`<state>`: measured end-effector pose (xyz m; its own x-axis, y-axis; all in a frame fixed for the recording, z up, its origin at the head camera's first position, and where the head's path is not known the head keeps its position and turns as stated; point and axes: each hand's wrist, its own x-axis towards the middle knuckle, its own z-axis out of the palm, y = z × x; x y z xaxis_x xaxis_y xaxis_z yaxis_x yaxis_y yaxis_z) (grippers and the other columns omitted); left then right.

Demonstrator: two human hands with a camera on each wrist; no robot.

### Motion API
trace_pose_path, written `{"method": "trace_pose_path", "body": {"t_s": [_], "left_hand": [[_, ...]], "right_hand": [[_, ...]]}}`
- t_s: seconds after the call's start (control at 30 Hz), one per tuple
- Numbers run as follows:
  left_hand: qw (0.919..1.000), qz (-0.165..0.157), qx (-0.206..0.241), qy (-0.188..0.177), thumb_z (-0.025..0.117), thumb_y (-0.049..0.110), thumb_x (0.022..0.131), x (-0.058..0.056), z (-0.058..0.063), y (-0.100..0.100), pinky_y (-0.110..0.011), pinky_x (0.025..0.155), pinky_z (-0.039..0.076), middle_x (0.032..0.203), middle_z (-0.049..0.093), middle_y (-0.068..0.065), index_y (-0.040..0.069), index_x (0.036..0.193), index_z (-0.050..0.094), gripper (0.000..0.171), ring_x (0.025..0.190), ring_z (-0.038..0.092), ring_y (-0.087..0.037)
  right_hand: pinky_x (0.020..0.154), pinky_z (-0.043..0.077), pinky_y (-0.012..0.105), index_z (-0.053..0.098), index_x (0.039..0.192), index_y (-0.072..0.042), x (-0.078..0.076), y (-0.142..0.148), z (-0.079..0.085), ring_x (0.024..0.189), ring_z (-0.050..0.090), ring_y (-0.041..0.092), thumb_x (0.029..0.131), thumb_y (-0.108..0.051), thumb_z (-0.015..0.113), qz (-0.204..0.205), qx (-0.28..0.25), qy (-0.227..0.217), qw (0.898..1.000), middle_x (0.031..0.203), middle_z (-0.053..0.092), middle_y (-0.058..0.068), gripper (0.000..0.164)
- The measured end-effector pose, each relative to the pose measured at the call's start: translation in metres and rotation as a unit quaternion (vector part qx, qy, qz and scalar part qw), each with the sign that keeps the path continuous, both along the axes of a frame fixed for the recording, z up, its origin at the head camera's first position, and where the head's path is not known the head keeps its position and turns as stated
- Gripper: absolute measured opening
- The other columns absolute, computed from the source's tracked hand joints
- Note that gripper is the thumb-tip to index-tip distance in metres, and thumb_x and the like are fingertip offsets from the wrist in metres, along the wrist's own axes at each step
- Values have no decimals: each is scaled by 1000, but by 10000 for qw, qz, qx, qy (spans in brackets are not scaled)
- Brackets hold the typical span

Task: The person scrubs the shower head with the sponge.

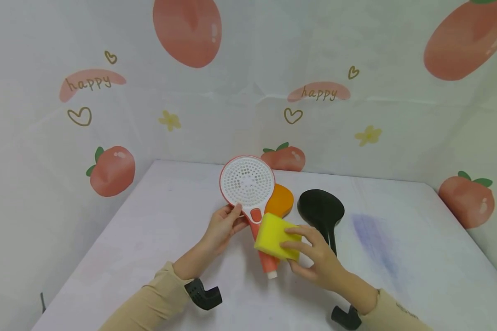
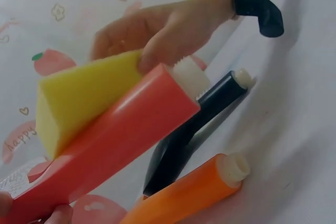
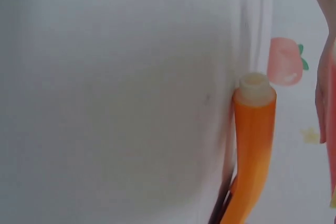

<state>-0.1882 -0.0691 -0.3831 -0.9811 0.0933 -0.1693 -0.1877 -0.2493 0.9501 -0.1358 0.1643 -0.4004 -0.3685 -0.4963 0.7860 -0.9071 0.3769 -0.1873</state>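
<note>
My left hand (image 1: 220, 230) grips a red shower head (image 1: 248, 181) by its neck, thumb on the front, with the white perforated face toward the head camera. A yellow sponge (image 1: 271, 234) is pinched between the thumb and fingers of my right hand (image 1: 320, 259). The sponge lies along the shower head's handle (image 2: 115, 135), as the left wrist view shows, near the white threaded end. Behind the red one, an orange shower head (image 1: 282, 200) rests on the table, partly hidden. To its right lies a black shower head (image 1: 320, 207), its lower handle behind my right hand.
The white table (image 1: 418, 230) bears a bluish smear on its right side. A white backdrop (image 1: 232, 115) with printed fruit, hearts and flowers rises behind the table's far edge. Dark wrist cameras (image 1: 204, 295) sit at both sleeve cuffs.
</note>
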Motion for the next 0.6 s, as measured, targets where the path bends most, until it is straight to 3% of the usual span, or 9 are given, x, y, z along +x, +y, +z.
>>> {"method": "trace_pose_path", "body": {"t_s": [0.17,0.47,0.6], "left_hand": [[9998,-159,31,66,43,15,99,1,2,-1,-30,86,54,107,60,-10,-10,127,45,37,88,65,-14],[9989,328,319,-84,43,18,100,-5,5,-8,-29,88,53,103,57,-7,-8,129,41,39,85,64,-11],[9980,272,552,113,49,24,97,-3,4,-13,-30,89,52,104,58,-8,-9,128,40,46,86,64,-10]], "right_hand": [[109,30,14,65,103,-12,-2,0,-1,108,47,25,93,-33,50,-23,-131,-315,9994,114,55,16,27],[109,30,14,64,104,-13,10,4,-9,109,47,23,91,-28,55,543,221,-331,9977,115,55,13,22],[110,29,14,63,103,-14,12,6,-10,110,47,21,92,-30,51,507,266,-365,9977,116,55,11,23]]}}
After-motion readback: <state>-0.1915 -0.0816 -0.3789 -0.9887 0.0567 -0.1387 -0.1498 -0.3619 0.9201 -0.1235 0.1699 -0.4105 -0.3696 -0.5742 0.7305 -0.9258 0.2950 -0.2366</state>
